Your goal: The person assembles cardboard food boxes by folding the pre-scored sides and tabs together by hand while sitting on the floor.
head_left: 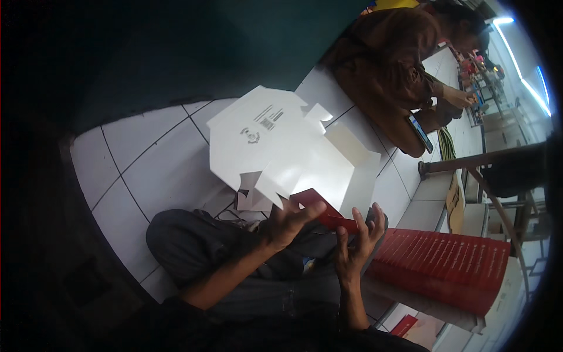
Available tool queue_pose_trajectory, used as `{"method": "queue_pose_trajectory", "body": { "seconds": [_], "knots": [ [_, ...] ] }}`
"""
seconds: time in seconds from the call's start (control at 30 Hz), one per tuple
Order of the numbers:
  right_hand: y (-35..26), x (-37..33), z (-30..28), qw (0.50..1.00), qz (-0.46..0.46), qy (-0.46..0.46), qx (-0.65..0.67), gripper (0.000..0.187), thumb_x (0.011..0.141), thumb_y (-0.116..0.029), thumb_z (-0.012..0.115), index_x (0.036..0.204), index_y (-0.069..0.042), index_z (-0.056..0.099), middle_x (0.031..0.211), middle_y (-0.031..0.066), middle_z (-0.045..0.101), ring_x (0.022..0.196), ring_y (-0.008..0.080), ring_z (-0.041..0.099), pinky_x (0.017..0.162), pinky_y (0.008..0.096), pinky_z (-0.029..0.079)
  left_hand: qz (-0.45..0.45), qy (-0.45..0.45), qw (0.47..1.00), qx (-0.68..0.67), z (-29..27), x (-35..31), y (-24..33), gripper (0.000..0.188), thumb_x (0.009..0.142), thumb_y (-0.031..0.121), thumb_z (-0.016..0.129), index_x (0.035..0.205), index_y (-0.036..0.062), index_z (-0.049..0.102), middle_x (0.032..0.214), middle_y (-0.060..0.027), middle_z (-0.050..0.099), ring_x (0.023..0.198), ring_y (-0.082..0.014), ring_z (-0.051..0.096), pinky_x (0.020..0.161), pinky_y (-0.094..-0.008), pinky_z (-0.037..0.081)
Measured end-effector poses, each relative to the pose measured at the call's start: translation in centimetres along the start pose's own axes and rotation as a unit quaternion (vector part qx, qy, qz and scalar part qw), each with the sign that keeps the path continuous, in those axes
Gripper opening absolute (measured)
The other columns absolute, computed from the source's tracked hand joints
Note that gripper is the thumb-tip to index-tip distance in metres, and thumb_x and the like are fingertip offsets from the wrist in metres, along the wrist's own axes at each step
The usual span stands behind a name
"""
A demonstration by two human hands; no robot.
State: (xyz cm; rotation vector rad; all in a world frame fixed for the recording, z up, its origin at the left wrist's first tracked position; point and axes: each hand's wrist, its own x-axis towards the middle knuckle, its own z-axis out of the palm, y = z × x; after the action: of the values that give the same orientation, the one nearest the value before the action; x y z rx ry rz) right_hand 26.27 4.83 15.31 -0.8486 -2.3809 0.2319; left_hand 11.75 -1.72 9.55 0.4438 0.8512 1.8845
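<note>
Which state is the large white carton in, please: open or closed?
Open: the white carton has its broad panels spread apart, and its flaps stick out unfastened.

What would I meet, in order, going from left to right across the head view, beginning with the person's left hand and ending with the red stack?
Left hand → red panel → right hand → red stack.

Shadow blurs the left hand (287, 227), so whether its fingers grip the white carton (252, 161) cannot be told. Print on the carton and the stacked red cartons (440, 264) is too small to read. The upper edge crops the co-worker (381, 58); distant small items (474, 70) are indistinct.
</note>
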Motion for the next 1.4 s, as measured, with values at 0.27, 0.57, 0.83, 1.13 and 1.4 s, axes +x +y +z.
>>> {"method": "queue_pose_trajectory", "body": {
  "seconds": [0.27, 0.57, 0.83, 1.13, 1.4],
  "knots": [
    [-2.5, 1.2, -0.5, 0.991, -0.050, -0.124, 0.022, 0.057, 0.080, -0.003, 0.059, 0.132, 0.000, 0.038, 0.113, 0.0166, 0.059, 0.115, 0.0267, 0.050, 0.108, 0.0480, 0.011, 0.046, -0.025, 0.996, -0.076, 0.5, -0.3, 0.6, 0.044, 0.076, 0.009, 0.064, 0.114, -0.0004, 0.043, 0.101, -0.0071, 0.053, 0.095, -0.0137, 0.051, 0.084, -0.0289, 0.043],
    [-2.5, 0.6, -0.1, 0.976, 0.036, -0.102, 0.190, 0.052, 0.084, -0.004, 0.059, 0.130, 0.001, 0.037, 0.094, 0.0132, 0.063, 0.106, 0.0196, 0.054, 0.108, 0.0471, 0.017, 0.069, 0.001, 0.997, -0.028, 0.7, -0.2, 1.6, 0.043, 0.079, 0.016, 0.062, 0.111, -0.0007, 0.040, 0.097, -0.0069, 0.051, 0.093, -0.0130, 0.050, 0.078, -0.0285, 0.044],
    [-2.5, 0.0, 1.4, 0.985, 0.066, 0.028, 0.156, 0.031, 0.082, -0.004, 0.063, 0.111, 0.000, 0.056, 0.090, 0.0102, 0.065, 0.092, 0.0219, 0.060, 0.106, 0.0489, 0.020, 0.072, 0.009, 0.997, -0.014, 0.8, -0.1, 1.5, 0.029, 0.080, 0.018, 0.061, 0.100, -0.0002, 0.049, 0.091, -0.0070, 0.056, 0.084, -0.0128, 0.053, 0.074, -0.0278, 0.044],
    [-3.0, -0.2, 1.7, 0.989, 0.077, -0.016, 0.127, 0.035, 0.081, -0.005, 0.063, 0.114, 0.002, 0.057, 0.081, 0.0072, 0.058, 0.081, 0.0201, 0.054, 0.097, 0.0405, 0.029, 0.014, -0.030, 0.999, 0.008, 0.4, -0.8, 1.6, 0.036, 0.083, 0.018, 0.061, 0.109, -0.0019, 0.046, 0.100, -0.0082, 0.055, 0.092, -0.0140, 0.051, 0.080, -0.0279, 0.042],
    [-1.3, 0.9, -1.2, 0.977, -0.028, -0.124, 0.170, 0.051, 0.074, -0.005, 0.062, 0.123, 0.001, 0.050, 0.107, 0.0146, 0.051, 0.103, 0.0299, 0.047, 0.099, 0.0443, 0.027, 0.017, -0.015, 0.998, 0.057, 0.5, -0.4, 3.4, 0.047, 0.082, 0.009, 0.064, 0.118, -0.0007, 0.035, 0.107, -0.0084, 0.051, 0.098, -0.0134, 0.050, 0.086, -0.0282, 0.042]
  ]
}}
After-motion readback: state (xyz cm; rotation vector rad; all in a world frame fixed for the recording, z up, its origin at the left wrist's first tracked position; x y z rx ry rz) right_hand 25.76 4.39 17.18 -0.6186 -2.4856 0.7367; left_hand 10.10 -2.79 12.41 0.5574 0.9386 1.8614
